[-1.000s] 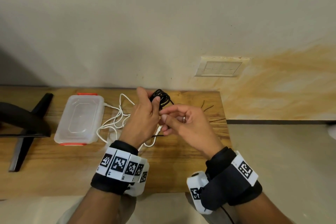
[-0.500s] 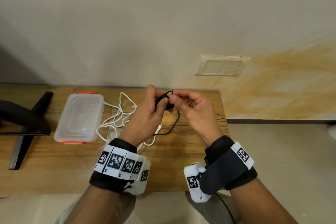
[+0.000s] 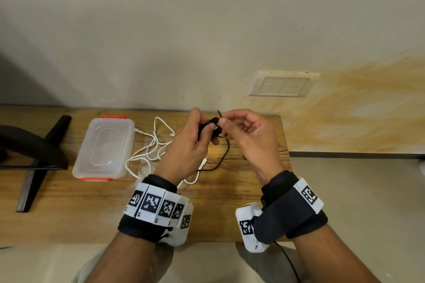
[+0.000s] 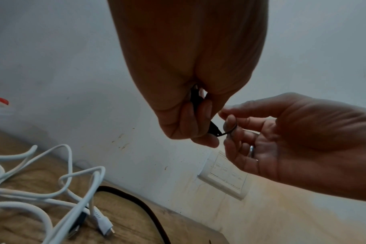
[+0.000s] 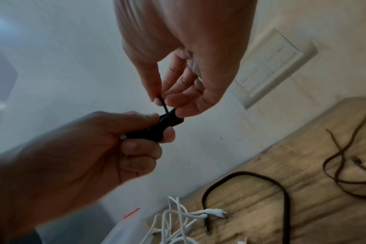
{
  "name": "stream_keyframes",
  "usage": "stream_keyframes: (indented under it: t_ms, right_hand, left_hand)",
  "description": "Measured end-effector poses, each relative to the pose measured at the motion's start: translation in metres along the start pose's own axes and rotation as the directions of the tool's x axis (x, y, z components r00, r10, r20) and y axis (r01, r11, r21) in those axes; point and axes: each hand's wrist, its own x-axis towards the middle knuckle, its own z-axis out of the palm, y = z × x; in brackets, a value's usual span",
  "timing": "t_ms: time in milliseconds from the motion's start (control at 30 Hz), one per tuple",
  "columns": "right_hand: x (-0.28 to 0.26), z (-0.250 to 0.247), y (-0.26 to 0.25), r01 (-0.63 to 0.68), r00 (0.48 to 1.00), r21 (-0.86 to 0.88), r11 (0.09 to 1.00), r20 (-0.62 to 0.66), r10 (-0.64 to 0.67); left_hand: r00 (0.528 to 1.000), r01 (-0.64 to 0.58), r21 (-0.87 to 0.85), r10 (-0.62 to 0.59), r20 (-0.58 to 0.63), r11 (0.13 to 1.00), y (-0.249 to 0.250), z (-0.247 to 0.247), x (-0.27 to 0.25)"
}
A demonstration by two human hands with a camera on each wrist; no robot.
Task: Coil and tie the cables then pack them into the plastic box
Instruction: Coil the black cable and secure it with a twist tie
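Note:
My left hand [image 3: 205, 128] grips a small coiled bundle of black cable [image 3: 210, 124] above the wooden table [image 3: 69, 220]. My right hand [image 3: 224, 123] pinches a thin black tie [image 5: 164, 105] between thumb and forefinger right at the bundle's end [image 5: 157, 128]. The tie [image 4: 228, 132] curves from the bundle [image 4: 195, 100] round my right fingertips. A loose tail of the black cable [image 3: 224, 156] hangs to the table. A tangled white cable [image 3: 151, 147] lies under my left hand. The clear plastic box [image 3: 103, 147] with orange clips sits at the left.
More thin dark ties [image 5: 341, 158] lie on the table near its right edge. A black stand foot [image 3: 39, 158] is at the far left. The wall with a switch plate [image 3: 281, 86] runs close behind the table.
My right hand has moved up from in front of the left hand to the top of the black bundle and now pinches the tie there. Both hands sit slightly farther back.

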Motion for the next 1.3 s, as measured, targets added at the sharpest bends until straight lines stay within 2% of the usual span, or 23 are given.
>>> stream_keyframes:
  t_ms: [133, 233, 333, 433, 1300]
  right_hand:
    - [-0.0087, 0.0061, 0.0014, 0.062, 0.998, -0.168, 0.984, 0.038, -0.056]
    - [-0.0101, 0.0086, 0.0032, 0.16, 0.987, -0.276, 0.948, 0.033, -0.157]
    - [-0.0103, 0.0091, 0.0045, 0.297, 0.952, -0.382, 0.875, 0.043, -0.304]
    - [-0.0105, 0.0098, 0.007, 0.368, 0.923, -0.432, 0.823, 0.059, -0.381]
    - [-0.0105, 0.0104, 0.0087, 0.421, 0.897, -0.452, 0.786, 0.083, -0.433]
  left_hand:
    - [0.998, -0.022, 0.045, 0.025, -0.062, 0.999, 0.0028, 0.0002, -0.0008]
    - [0.993, -0.032, 0.07, 0.039, -0.107, 0.997, 0.0024, 0.0006, -0.0003]
    - [0.988, -0.036, 0.096, 0.05, -0.143, 0.995, 0.0017, 0.0002, -0.0001]
    - [0.985, -0.047, 0.117, 0.065, -0.158, 0.992, 0.002, 0.0001, -0.0004]
    - [0.988, -0.04, 0.125, 0.058, -0.146, 0.991, -0.0007, 0.0011, 0.0005]
